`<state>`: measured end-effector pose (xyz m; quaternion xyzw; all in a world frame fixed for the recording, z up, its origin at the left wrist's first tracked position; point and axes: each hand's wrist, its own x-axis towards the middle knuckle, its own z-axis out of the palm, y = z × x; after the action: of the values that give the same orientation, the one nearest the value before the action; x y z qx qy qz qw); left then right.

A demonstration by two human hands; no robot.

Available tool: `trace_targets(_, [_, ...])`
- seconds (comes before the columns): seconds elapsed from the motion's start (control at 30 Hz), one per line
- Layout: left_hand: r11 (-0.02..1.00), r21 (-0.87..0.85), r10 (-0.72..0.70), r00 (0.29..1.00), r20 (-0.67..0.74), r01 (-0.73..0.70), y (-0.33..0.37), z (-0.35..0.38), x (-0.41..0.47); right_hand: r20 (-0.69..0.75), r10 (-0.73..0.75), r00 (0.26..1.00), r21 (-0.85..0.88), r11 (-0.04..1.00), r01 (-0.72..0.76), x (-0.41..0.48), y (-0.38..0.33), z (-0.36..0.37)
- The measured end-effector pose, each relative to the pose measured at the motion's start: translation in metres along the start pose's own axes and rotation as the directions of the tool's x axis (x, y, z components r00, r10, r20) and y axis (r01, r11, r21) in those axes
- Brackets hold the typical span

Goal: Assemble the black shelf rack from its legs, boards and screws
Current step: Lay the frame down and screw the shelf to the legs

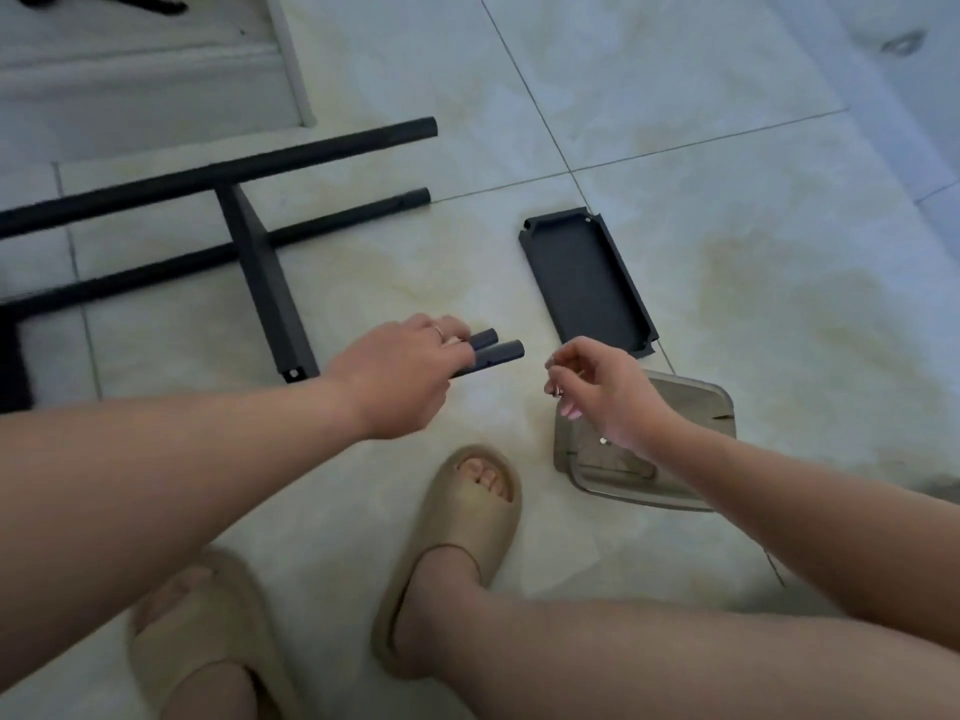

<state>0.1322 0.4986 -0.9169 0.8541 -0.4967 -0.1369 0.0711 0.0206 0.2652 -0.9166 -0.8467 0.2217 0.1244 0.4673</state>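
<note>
My left hand [402, 374] grips two short black leg tubes [493, 349], whose ends stick out to the right of my fingers. My right hand [597, 389] hovers just right of them and pinches small silver screws [556, 391] between curled fingers. On the floor to the left lies a partly built black rack frame [218, 174]: two long leg tubes joined by a black board [267, 283] standing on edge. A loose black shelf board [587, 280] lies upside down beyond my right hand.
A clear plastic container [722, 407] sits on the tiles under my right wrist, a small screw inside it. My two feet in beige slippers [467, 517] are below the hands. A white step or platform edge [291, 59] is at top left, with black parts on it.
</note>
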Motion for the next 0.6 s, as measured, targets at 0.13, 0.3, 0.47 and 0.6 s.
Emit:
trace_targets(0.13, [0.945, -0.169, -0.299, 0.948, -0.109, 0.279, -0.062, -0.025, -0.032, 0.079, -0.015, 0.997, 0.101, 0.995, 0.007, 0.007, -0.054, 0.047])
trace_targets(0.3, [0.749, -0.358, -0.602, 0.798, -0.015, 0.558, -0.126, -0.027, -0.077, 0.257, -0.021, 0.966, 0.214, 0.976, -0.036, 0.016, -0.102, 0.105])
trace_targets(0.47, [0.574, -0.528, -0.704, 0.706, 0.071, 0.626, -0.141, 0.029, -0.122, 0.381, -0.018, 0.924, 0.265, 0.960, -0.090, 0.023, -0.118, 0.149])
trace_targets(0.6, [0.526, -0.584, -0.621, 0.749, 0.232, 0.618, -0.141, 0.055, -0.134, 0.487, -0.031, 0.873, 0.234, 0.967, -0.096, 0.021, -0.107, 0.155])
